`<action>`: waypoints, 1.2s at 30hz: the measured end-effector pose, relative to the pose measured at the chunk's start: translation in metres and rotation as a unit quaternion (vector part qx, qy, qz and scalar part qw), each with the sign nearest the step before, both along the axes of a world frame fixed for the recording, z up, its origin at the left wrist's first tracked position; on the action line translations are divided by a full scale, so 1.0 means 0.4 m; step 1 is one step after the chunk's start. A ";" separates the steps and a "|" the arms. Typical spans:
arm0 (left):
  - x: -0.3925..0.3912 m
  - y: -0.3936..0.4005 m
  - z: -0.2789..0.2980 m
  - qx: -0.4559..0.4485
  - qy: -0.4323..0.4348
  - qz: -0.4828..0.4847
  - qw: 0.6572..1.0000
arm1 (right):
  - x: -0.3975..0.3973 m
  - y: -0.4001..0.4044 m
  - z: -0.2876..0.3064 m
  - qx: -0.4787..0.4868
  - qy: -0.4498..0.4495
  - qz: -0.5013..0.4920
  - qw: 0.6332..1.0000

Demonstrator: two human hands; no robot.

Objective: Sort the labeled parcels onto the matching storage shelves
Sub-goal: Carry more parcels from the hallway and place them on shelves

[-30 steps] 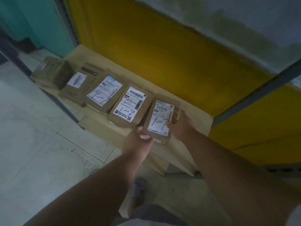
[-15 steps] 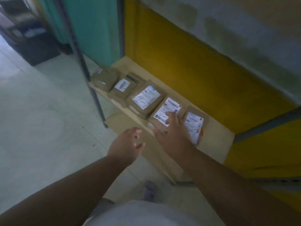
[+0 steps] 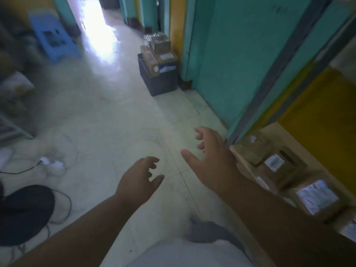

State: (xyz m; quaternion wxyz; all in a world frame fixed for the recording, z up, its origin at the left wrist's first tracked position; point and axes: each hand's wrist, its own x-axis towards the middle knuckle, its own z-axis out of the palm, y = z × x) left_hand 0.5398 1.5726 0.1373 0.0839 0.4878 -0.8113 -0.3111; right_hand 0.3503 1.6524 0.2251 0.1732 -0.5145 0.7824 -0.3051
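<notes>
A row of brown labeled parcels lies on the low wooden shelf at the right edge of the head view. My left hand hangs over the floor, fingers loosely curled, holding nothing. My right hand is spread above the floor just left of the shelf's corner, empty and apart from the parcels. Farther back, a dark crate filled with more parcels stands on the floor against the teal wall.
A grey shelf upright rises at the shelf's left end beside the teal wall. A blue stool stands far left. Cables and a white plug lie on the floor at left, near a dark round object.
Both hands have left the parcels and pulled back over the floor. The view has swung left, away from the shelf toward the corridor and the crate.
</notes>
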 end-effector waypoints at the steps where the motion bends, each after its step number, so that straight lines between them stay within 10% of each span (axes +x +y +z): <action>1: 0.007 -0.050 -0.007 0.002 -0.002 0.013 1.000 | -0.002 -0.057 -0.004 0.002 0.002 0.014 1.000; 20: 0.043 -1.190 -0.008 0.014 0.028 0.200 0.979 | -0.038 -1.409 0.009 0.009 0.045 0.172 0.984; 36: -0.528 -2.295 0.004 0.036 0.008 -0.069 0.997 | -0.496 -2.169 -0.012 0.007 0.044 -0.098 0.994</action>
